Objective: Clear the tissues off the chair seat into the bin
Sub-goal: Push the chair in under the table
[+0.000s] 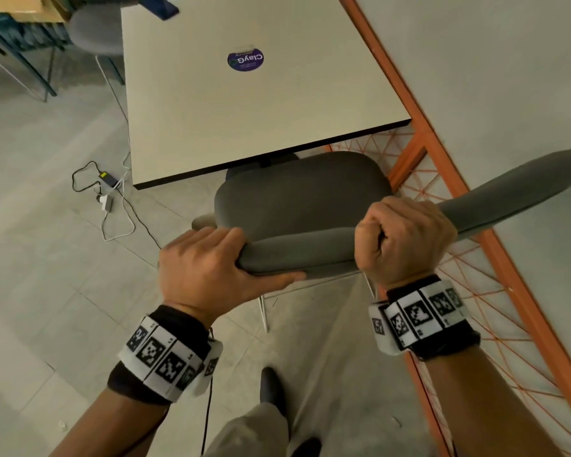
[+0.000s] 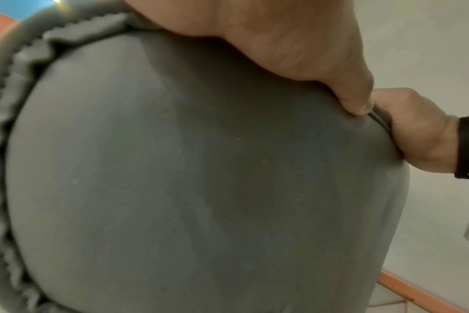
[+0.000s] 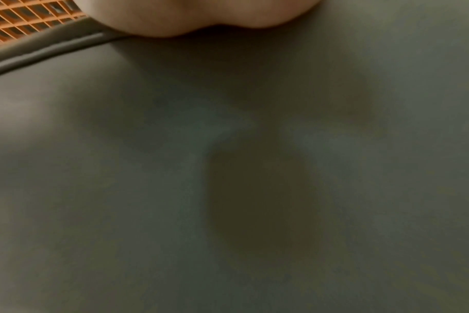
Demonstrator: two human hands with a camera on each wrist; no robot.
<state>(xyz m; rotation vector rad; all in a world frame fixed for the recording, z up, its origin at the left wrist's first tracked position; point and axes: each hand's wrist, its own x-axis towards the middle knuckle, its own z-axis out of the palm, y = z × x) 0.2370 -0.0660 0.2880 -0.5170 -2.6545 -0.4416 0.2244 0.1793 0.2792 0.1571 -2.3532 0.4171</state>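
Note:
A grey upholstered chair (image 1: 304,199) stands half tucked under the pale table (image 1: 251,103). Its seat shows bare grey fabric; no tissue is visible on it, and no bin is in view. My left hand (image 1: 211,265) grips the left end of the curved backrest (image 1: 297,255), thumb along its near face. My right hand (image 1: 406,235) is closed in a fist round the backrest's right part. The left wrist view shows the back of the backrest (image 2: 201,169), my left thumb on its edge and the right hand (image 2: 421,135) beyond. In the right wrist view, grey fabric (image 3: 228,169) fills the frame.
An orange frame with string netting (image 1: 468,258) runs along the right, close to the chair. A power adapter and cables (image 1: 108,192) lie on the floor left of the table. Another chair (image 1: 93,31) stands far left. My shoe (image 1: 272,387) is below the chair.

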